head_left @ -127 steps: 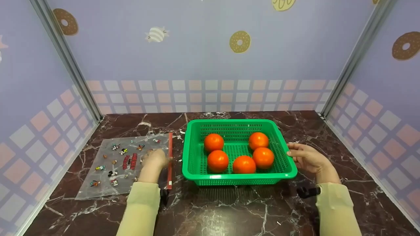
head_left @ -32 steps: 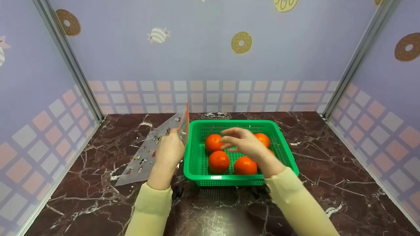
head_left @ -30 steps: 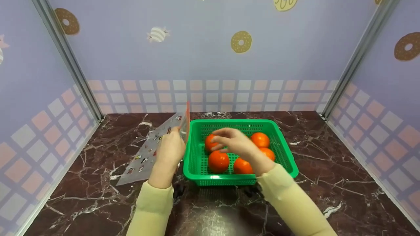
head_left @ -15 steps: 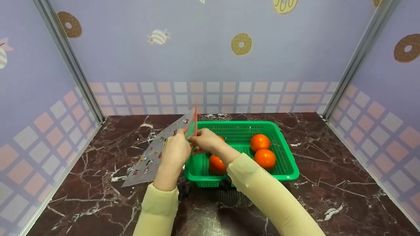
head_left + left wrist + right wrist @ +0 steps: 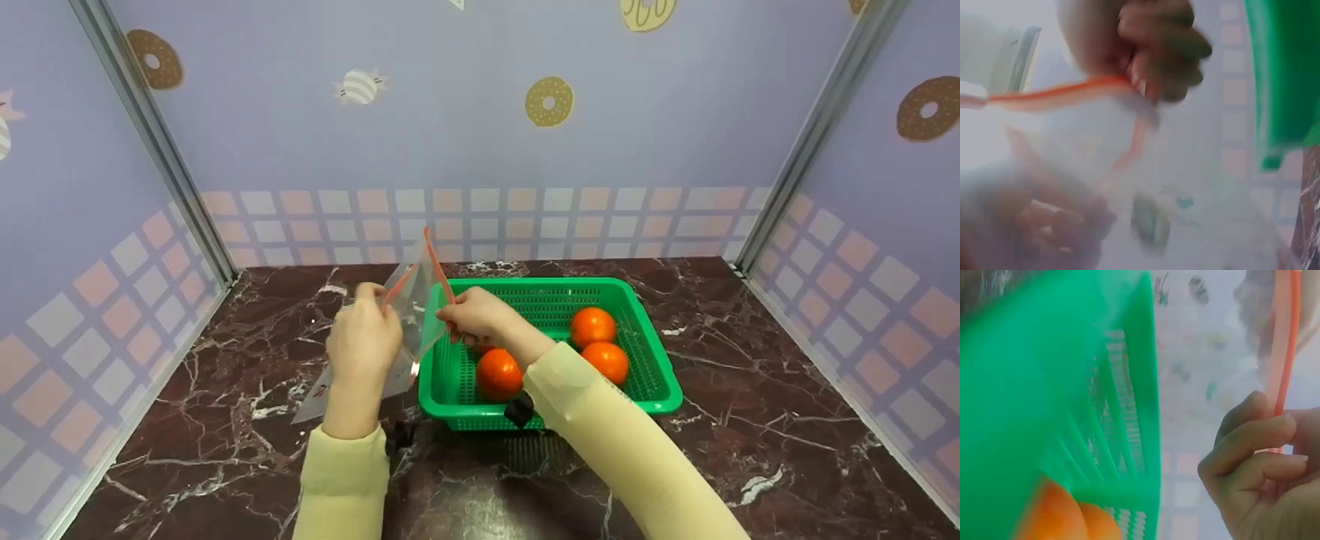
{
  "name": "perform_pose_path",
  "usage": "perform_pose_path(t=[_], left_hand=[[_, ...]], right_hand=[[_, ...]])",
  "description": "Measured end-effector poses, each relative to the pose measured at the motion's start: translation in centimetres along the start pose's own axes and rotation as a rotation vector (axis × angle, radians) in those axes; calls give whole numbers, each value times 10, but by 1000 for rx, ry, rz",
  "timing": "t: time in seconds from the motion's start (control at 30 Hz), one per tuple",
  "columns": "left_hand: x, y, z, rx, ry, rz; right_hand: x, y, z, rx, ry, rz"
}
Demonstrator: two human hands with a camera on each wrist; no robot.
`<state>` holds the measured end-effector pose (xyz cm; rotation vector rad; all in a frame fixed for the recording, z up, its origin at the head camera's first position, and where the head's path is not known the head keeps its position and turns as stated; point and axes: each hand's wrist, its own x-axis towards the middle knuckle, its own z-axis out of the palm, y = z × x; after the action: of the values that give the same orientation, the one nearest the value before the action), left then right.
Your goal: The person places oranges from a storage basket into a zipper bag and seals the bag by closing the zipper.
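Note:
A clear zip bag with a red-orange zip edge and small printed figures is held up left of the green basket, its mouth spread apart. My left hand grips the near-left side of the mouth. The right hand pinches the other zip edge over the basket's left rim; in the right wrist view its fingers curl round the orange strip. Inside the green basket lie oranges, some hidden behind the right hand and sleeve. Through the film, the left wrist view is hazy and blurred.
Two more oranges sit in the basket's right half. Dark marbled tabletop surrounds the basket. Patterned panels stand at the back and both sides, joined by grey metal posts. Black wrist mounts jut out beside the sleeves.
The left hand has lifted the bag from the table toward the basket. My right hand left the basket's right rim, crossed the oranges and took the zip edge; the mouth has been pulled open.

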<state>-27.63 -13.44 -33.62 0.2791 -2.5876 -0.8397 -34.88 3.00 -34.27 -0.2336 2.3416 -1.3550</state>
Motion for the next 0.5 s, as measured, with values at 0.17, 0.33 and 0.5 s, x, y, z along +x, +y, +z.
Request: perform_pose_path(t=[0.17,0.33,0.5], left_hand=[[1,-10,-15,-187,235,36],[1,-17,-28,-287,433,55],[0,-18,-36,-316,296,12]], right_hand=[[1,3,-21,-78,-18,50],[4,8,-39,-131,-52,120],[5,11,-42,-161,-90,137]])
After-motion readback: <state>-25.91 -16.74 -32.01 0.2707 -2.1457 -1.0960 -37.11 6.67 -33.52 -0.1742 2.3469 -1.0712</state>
